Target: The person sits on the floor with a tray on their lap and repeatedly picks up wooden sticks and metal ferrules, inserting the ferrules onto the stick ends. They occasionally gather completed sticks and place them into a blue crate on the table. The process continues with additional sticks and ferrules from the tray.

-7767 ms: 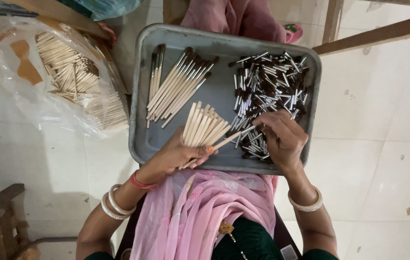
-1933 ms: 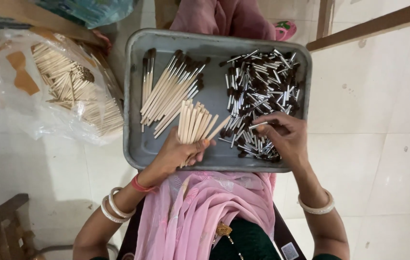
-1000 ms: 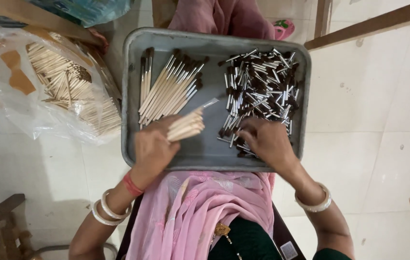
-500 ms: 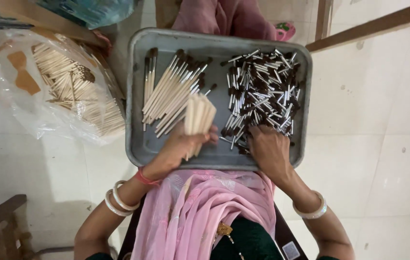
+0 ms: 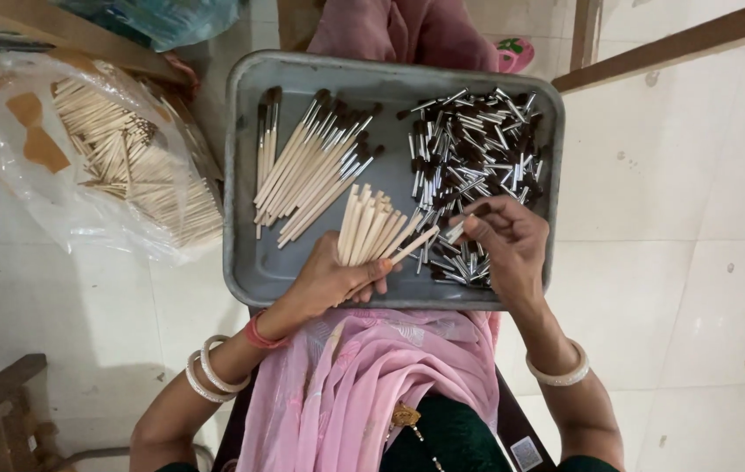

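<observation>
Bare tray floor (image 5: 254, 262) left — brushes (image 5: 307, 170), ferrules (image 5: 473, 162) crowd beyond.

White bangles (image 5: 212, 374), red band (image 5: 256, 333), pink scarf (image 5: 381, 385), perhaps green dress (image 5: 451, 437).

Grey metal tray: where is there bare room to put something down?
Grey metal tray: bare along its near left corner, beside the finished wooden brushes. A thin gap separates them from the metal brush heads pile. Right side is crowded.
</observation>
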